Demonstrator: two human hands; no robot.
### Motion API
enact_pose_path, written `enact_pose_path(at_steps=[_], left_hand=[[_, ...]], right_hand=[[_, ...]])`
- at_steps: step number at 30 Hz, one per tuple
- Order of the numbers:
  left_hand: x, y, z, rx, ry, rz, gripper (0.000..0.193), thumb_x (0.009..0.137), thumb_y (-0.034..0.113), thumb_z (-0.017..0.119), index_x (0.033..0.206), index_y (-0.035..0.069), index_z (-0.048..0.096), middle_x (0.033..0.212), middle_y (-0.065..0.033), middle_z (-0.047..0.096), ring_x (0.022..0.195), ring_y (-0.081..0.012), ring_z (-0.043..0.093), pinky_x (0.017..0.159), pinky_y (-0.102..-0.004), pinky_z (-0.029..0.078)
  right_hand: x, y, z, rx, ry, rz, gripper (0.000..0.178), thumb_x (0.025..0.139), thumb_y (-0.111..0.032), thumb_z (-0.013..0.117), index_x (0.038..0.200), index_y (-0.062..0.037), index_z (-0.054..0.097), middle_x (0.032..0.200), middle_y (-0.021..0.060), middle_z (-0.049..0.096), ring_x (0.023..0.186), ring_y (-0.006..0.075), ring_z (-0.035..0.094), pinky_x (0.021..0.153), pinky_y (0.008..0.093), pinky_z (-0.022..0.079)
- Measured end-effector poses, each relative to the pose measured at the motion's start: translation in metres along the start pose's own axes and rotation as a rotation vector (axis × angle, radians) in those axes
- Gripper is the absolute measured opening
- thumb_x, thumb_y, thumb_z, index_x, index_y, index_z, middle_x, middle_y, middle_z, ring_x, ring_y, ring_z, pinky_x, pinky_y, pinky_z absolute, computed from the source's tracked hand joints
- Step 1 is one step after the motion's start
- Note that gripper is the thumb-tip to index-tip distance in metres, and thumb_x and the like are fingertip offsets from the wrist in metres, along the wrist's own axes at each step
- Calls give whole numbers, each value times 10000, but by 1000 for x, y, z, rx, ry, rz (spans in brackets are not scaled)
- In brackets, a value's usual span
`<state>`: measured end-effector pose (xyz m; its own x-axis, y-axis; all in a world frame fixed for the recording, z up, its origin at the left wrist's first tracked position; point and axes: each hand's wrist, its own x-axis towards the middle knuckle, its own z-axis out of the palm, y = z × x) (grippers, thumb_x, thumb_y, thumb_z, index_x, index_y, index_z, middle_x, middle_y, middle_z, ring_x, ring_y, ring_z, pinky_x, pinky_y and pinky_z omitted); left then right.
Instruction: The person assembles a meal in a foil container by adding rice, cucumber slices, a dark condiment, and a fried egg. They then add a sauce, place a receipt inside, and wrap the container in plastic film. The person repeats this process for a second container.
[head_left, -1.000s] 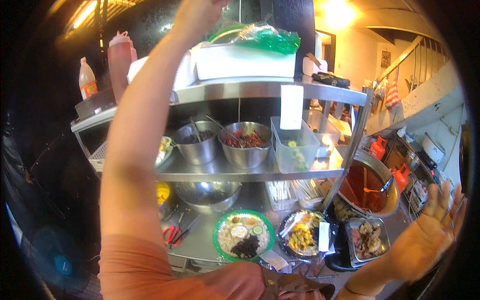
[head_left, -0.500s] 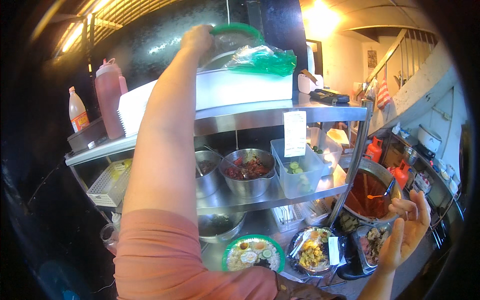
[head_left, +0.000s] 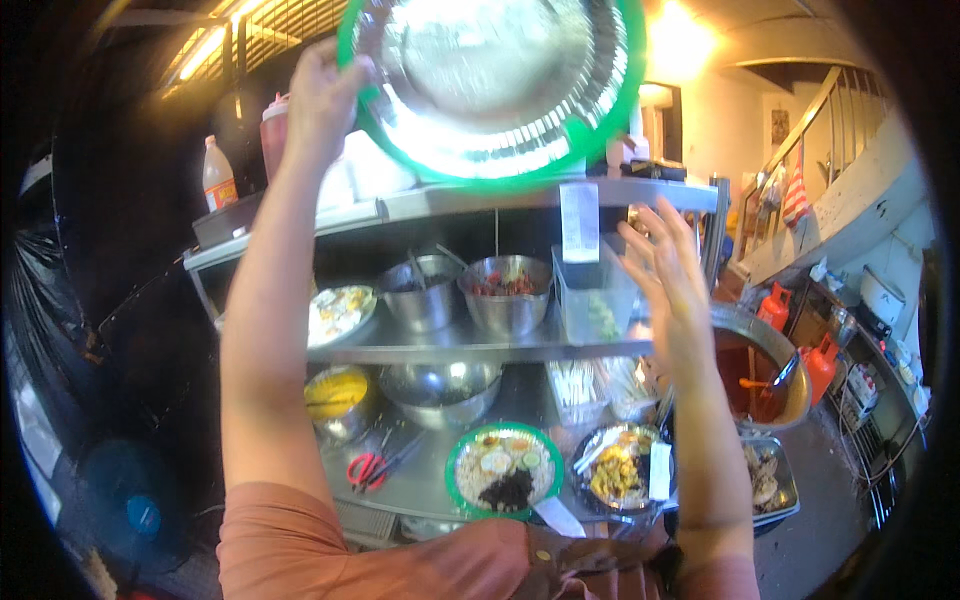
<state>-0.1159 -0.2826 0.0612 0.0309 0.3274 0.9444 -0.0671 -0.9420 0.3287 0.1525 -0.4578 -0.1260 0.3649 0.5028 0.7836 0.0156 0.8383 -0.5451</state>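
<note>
My left hand (head_left: 325, 105) grips the left rim of a green-rimmed plate (head_left: 490, 50) with a shiny silver, fluted inner surface. I hold it tilted up above the top shelf, its bare face toward me. My right hand (head_left: 665, 255) is raised in front of the shelf unit, fingers spread, with nothing in it. It is below and to the right of the plate, apart from it. On the lower counter sits another green-rimmed plate (head_left: 455, 475) with rice, egg slices and dark meat. Beside it is a dark-rimmed plate (head_left: 612, 470) of yellow food.
Steel bowls of food (head_left: 506, 290) and a clear plastic tub (head_left: 592, 300) stand on the middle shelf. Red-handled scissors (head_left: 368, 472) and a pot of yellow sauce (head_left: 336, 395) are on the counter. A paper slip (head_left: 580, 222) hangs from the top shelf; a large pot (head_left: 785, 365) stands right.
My left hand has lifted the green-rimmed plate off the top shelf and brought it nearer, tilting it up. My right hand has moved up and left, in front of the shelves.
</note>
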Motion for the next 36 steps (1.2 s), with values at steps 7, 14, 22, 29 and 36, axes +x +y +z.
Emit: enact_pose_path(at_steps=[7,14,22,29,36], left_hand=[[-213,-44,-30,-225,12,-515,330,814,83,601,1106,-13,481,895,-142,619,753,-198,598,661,-317,505],[-342,-98,-179,-569,295,-934,158,808,59,541,955,6,566,836,-97,634,701,-201,631,630,-337,544],[-448,-101,-287,-662,228,-1296,137,892,151,588,942,31,542,720,-112,624,597,-226,643,509,-355,559],[-605,-42,-326,-373,229,-1728,572,776,-58,607,1299,41,398,997,-89,560,879,-195,592,762,-336,535],[-604,-74,-345,170,-322,-1291,587,822,119,655,1332,16,382,1201,-162,519,1091,-239,529,924,-368,450]], right_hand=[[-78,34,26,677,-59,383,335,938,-272,520,1204,-74,474,1155,50,561,1043,155,550,883,328,440],[-157,121,38,239,223,493,319,845,61,466,1145,-36,515,1010,22,578,863,85,529,767,249,440],[-247,158,82,-189,89,647,267,907,-87,565,1167,-26,551,967,14,592,872,81,536,783,244,439],[-416,236,172,251,23,1302,363,982,-303,465,1193,-24,560,1072,60,624,950,125,566,872,295,456],[-433,247,179,-177,-107,1392,494,804,-38,657,1262,-40,471,1069,119,610,946,227,575,857,369,472]])
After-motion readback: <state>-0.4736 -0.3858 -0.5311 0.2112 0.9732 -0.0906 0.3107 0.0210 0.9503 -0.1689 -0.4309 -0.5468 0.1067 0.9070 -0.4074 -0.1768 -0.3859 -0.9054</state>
